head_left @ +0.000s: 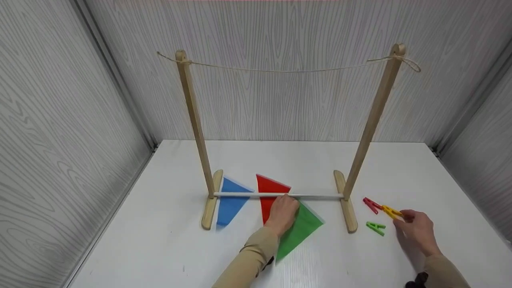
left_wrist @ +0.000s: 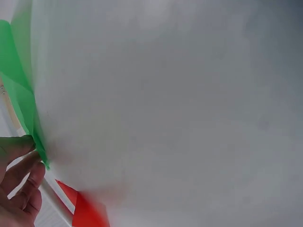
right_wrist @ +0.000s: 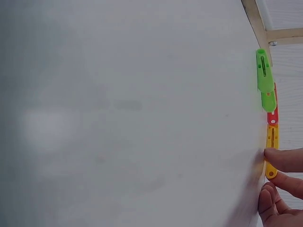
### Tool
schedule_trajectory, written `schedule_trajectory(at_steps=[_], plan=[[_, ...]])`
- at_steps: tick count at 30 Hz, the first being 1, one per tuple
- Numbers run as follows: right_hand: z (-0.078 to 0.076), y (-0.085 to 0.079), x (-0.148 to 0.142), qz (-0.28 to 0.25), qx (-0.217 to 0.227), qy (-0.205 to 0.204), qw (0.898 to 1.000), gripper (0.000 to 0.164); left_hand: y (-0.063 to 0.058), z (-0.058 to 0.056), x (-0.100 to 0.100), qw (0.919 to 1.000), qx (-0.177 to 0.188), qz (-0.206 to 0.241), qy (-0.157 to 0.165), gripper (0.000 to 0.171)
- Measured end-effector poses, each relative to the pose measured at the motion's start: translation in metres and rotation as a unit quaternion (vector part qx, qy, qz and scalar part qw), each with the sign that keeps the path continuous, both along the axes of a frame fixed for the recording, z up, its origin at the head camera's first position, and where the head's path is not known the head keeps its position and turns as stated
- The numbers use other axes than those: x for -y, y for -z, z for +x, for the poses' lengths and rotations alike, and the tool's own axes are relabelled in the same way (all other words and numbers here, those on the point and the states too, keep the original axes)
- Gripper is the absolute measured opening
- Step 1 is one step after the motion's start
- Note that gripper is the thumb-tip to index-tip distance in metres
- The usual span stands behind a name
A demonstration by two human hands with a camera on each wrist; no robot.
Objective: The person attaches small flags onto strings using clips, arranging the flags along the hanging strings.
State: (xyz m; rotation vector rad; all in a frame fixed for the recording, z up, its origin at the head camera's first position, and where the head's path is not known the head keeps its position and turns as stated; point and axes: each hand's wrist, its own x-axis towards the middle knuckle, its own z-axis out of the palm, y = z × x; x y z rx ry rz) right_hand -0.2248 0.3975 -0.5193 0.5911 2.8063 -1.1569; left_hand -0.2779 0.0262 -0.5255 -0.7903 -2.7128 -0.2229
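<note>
My left hand pinches the top corner of a green triangular pennant, thumb and fingertips on its edge in the left wrist view. Under that hand and forearm lies part of a red pennant. A blue pennant rests at the left. With thumb and fingertip, my right hand grips one end of a yellow clothespin. The yellow clothespin's other end meets a red clothespin. Beside them a green clothespin lies on the table.
A wooden stand has a left post and a right post, with a string tied between their tops. Its white crossbar runs low over the pennants. Grey panels enclose the white table.
</note>
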Motion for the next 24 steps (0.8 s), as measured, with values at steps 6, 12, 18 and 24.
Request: schedule_trajectory(at_steps=[6, 12, 18, 24], plan=[[0.001, -0.001, 0.000, -0.006, 0.003, 0.000, 1.000, 0.053, -0.002, 0.002, 0.003, 0.9994, 0.024, 0.020, 0.017, 0.017], [0.001, -0.001, 0.001, -0.013, -0.001, 0.001, 1.000, 0.053, -0.006, 0.003, 0.002, 0.9988, 0.033, -0.026, 0.024, 0.025], [0.002, 0.001, 0.001, -0.007, -0.009, -0.006, 1.000, 0.054, -0.007, 0.003, 0.001, 0.9969, 0.052, -0.053, 0.027, 0.032], [0.003, 0.001, -0.002, 0.008, -0.030, -0.024, 0.999, 0.053, -0.010, 0.000, 0.001, 0.9952, 0.077, -0.059, 0.012, 0.029]])
